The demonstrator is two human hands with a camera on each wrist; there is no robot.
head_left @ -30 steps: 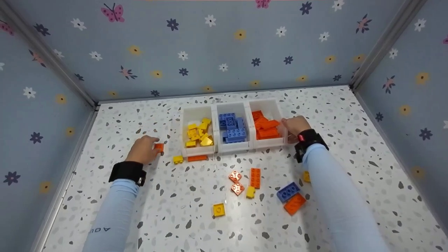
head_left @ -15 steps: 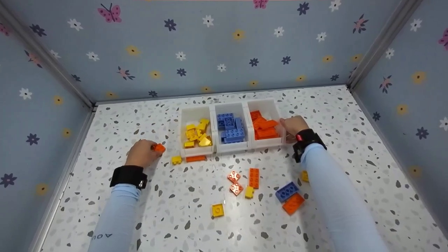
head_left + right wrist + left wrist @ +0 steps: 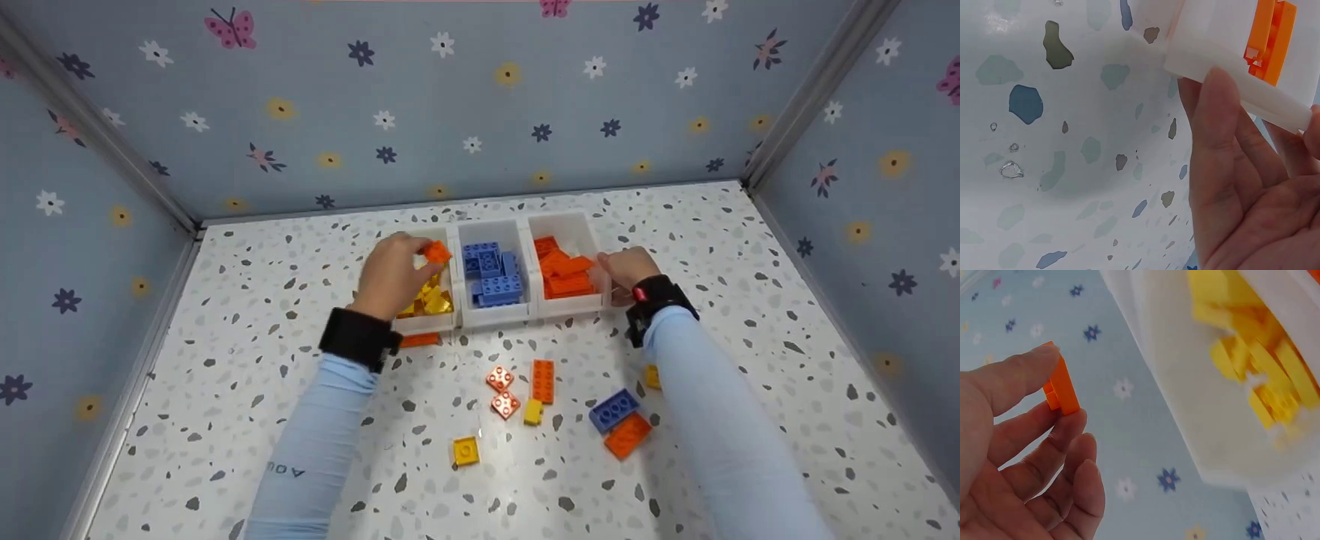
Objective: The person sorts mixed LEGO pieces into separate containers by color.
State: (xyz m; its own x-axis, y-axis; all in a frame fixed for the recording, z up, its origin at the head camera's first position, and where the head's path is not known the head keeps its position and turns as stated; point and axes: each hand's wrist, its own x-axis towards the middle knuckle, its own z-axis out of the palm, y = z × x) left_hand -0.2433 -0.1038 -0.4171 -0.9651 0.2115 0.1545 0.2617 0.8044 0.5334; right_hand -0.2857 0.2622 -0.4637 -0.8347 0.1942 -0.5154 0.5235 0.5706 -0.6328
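Note:
My left hand (image 3: 391,276) pinches a small orange toy brick (image 3: 1067,385) between thumb and fingertips. It hovers over the left white bin (image 3: 424,324), which contains yellow bricks (image 3: 1275,377) and is partly hidden by the hand. At the other end of the row, my right hand (image 3: 631,268) grips the outer edge of the right white bin (image 3: 576,304). In the right wrist view, the thumb lies on the rim and the fingers pass behind it. Orange bricks (image 3: 568,285) lie in that bin.
Blue bricks (image 3: 499,289) fill part of the middle bin (image 3: 495,316). In front lie loose orange bricks (image 3: 543,381), yellow bricks (image 3: 466,451) and a blue brick (image 3: 614,410). One orange brick (image 3: 420,340) sits against the left bin's front. Patterned walls (image 3: 480,97) enclose the table.
My left hand has picked up the orange brick from the table left of the bins and carried it right, over the yellow bricks. My right hand has stayed at the right bin.

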